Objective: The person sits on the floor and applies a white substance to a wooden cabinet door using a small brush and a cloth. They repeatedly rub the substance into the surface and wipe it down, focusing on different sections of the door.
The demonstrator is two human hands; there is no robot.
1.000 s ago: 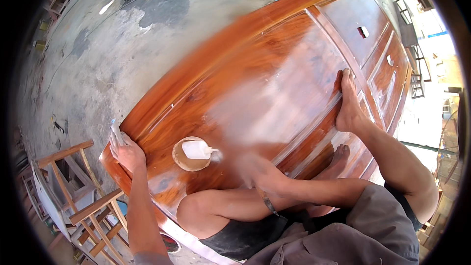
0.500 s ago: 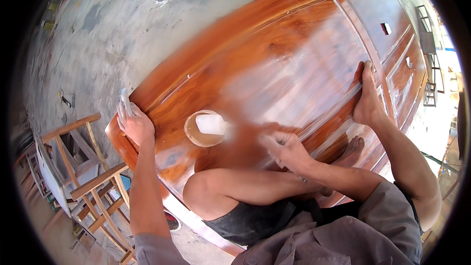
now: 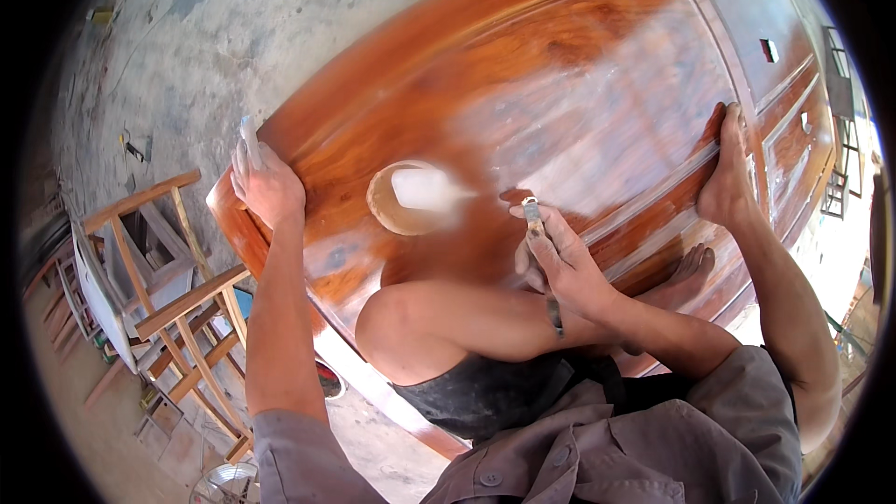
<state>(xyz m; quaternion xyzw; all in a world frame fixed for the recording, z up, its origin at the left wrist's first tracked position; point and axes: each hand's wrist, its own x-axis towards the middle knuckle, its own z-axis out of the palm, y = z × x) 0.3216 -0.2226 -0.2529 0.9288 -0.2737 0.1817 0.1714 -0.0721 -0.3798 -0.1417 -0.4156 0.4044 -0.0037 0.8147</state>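
The left hand [image 3: 266,185] grips the near corner of the glossy reddish wooden door [image 3: 560,103], fingers curled over its edge. The right hand [image 3: 560,266] is closed around a thin brush [image 3: 541,257] just above the panel, beside a shallow bowl [image 3: 406,198] resting on the door.

Stained grey concrete floor [image 3: 177,47], sunlit; bare wooden stools [image 3: 177,308] at left.

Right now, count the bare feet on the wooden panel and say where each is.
2. One foot rests on the wooden panel's raised moulding at the right; the other foot lies lower, just beyond the right hand holding a brush. No others show.
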